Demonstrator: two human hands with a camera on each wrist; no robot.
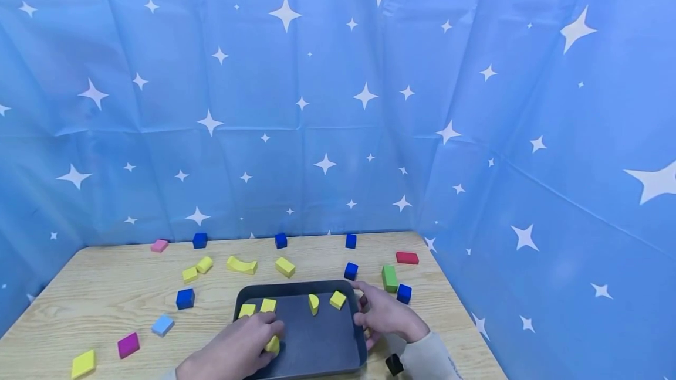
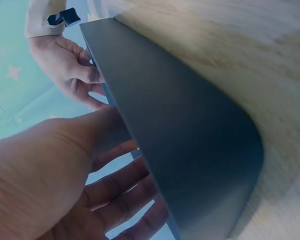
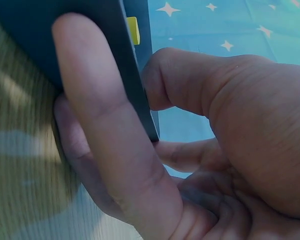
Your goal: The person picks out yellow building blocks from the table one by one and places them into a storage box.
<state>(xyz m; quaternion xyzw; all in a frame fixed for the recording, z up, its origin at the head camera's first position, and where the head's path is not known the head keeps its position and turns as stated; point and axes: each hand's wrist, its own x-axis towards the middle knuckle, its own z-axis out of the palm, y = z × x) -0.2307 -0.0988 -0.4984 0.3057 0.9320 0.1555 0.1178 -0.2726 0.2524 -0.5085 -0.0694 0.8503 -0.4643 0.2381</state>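
Note:
A dark grey rectangular tray (image 1: 317, 342) lies at the front of the wooden table. My left hand (image 1: 237, 345) reaches over its left side, a small yellow block (image 1: 272, 345) with a rounded edge pinched between thumb and index finger. In the left wrist view the tray wall (image 2: 190, 120) hides those fingertips. My right hand (image 1: 388, 312) grips the right rim, thumb inside and fingers along the outer wall, as the right wrist view also shows. Inside the tray are yellow blocks: two pieces (image 1: 268, 305) at the back left, a half-round (image 1: 314, 304) and a cube-like one (image 1: 338, 299).
Behind the tray lie a yellow arch (image 1: 242, 265), a yellow block (image 1: 285, 267) and several blue cubes (image 1: 281, 241). Green (image 1: 389, 278) and red blocks (image 1: 407, 258) sit at right. Magenta (image 1: 128, 345), light blue (image 1: 162, 325) and yellow pieces (image 1: 84, 364) are at left. A starry curtain (image 1: 317, 75) surrounds the table.

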